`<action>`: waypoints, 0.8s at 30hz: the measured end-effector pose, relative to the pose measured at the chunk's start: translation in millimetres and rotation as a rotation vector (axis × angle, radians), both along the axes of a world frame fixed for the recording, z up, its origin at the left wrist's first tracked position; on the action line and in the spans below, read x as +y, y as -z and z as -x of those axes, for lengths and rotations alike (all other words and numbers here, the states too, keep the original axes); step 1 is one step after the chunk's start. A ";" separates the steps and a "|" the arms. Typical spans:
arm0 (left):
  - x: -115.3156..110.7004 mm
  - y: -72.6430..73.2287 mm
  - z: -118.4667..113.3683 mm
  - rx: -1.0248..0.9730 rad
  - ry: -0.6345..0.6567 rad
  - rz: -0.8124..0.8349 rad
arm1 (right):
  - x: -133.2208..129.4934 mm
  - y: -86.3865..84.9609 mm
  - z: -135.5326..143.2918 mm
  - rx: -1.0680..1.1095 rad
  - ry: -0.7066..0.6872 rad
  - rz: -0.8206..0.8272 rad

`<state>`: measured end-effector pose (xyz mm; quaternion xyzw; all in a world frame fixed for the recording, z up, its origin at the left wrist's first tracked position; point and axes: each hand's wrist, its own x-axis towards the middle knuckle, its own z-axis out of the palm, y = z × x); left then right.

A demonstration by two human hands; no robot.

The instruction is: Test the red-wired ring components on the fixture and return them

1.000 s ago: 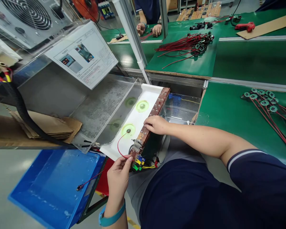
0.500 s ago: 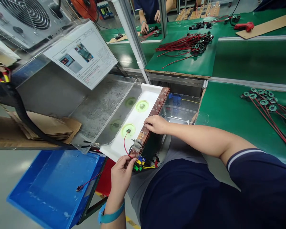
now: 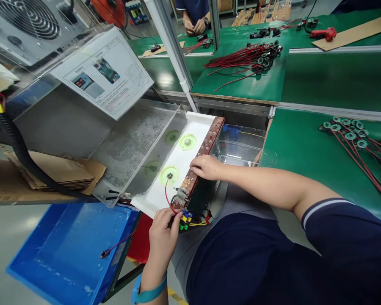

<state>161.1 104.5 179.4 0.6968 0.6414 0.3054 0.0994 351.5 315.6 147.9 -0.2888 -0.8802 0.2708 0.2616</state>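
My left hand [image 3: 163, 235] pinches a red wire [image 3: 167, 195] between thumb and fingers, beside a cluster of blue, yellow and green parts [image 3: 186, 219]. From there the wire curves up to the centre of the nearer yellow-green round fixture [image 3: 169, 175] on a white board [image 3: 178, 159]. A second round fixture [image 3: 187, 142] lies farther back. My right hand [image 3: 208, 166] rests at a brown strip [image 3: 212, 134] dotted with small round studs along the board's edge. Its fingers are closed together, and whatever they hold, if anything, is hidden.
A blue bin [image 3: 76, 245] stands low at the left, with a wire end hanging over it. Bundles of red-wired round parts [image 3: 349, 129] lie on the green bench [image 3: 292, 169]. A clear panel [image 3: 158, 148] borders the board. Another person's hands [image 3: 195, 27] are across the bench.
Both my hands stay in nearly the same places, the left still pinching the red wire. The view has shifted slightly. The other person's hands have come together.
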 end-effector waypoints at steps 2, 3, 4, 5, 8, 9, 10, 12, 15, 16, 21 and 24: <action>-0.1 0.0 -0.4 0.032 0.011 -0.018 | 0.5 0.9 0.4 -0.001 -0.003 0.005; 0.0 0.0 -0.6 0.042 0.015 -0.026 | 0.7 1.3 0.6 0.001 -0.005 0.006; 0.1 0.1 -0.8 0.047 0.020 -0.032 | 0.9 1.7 0.8 0.003 -0.006 0.007; 0.2 0.2 -0.9 0.050 0.022 -0.035 | 1.0 1.8 0.8 0.004 -0.007 0.009; 0.3 1.1 0.0 0.048 0.024 -0.016 | 0.7 1.4 0.7 0.000 -0.007 0.014; 0.2 1.7 0.6 0.046 0.025 -0.006 | 0.5 1.0 0.5 -0.004 -0.007 0.016; -0.1 2.2 1.2 0.044 0.026 0.001 | 0.2 0.4 0.4 -0.009 -0.008 0.019; -0.6 3.1 2.3 0.039 0.024 0.006 | -0.3 -0.6 0.0 -0.015 -0.004 0.024; -0.3 3.2 2.2 0.043 0.023 0.005 | -0.4 -1.2 -0.4 -0.009 -0.006 0.027; 0.2 2.8 1.7 0.046 0.026 0.000 | -0.2 -1.1 -0.5 -0.004 -0.009 0.028; 3.1 0.2 -0.8 0.053 0.036 -0.020 | 0.8 0.5 -0.7 -0.002 -0.012 0.031; 3.6 -0.1 -0.9 0.054 0.032 -0.022 | 0.5 0.0 -0.4 -0.009 -0.008 0.033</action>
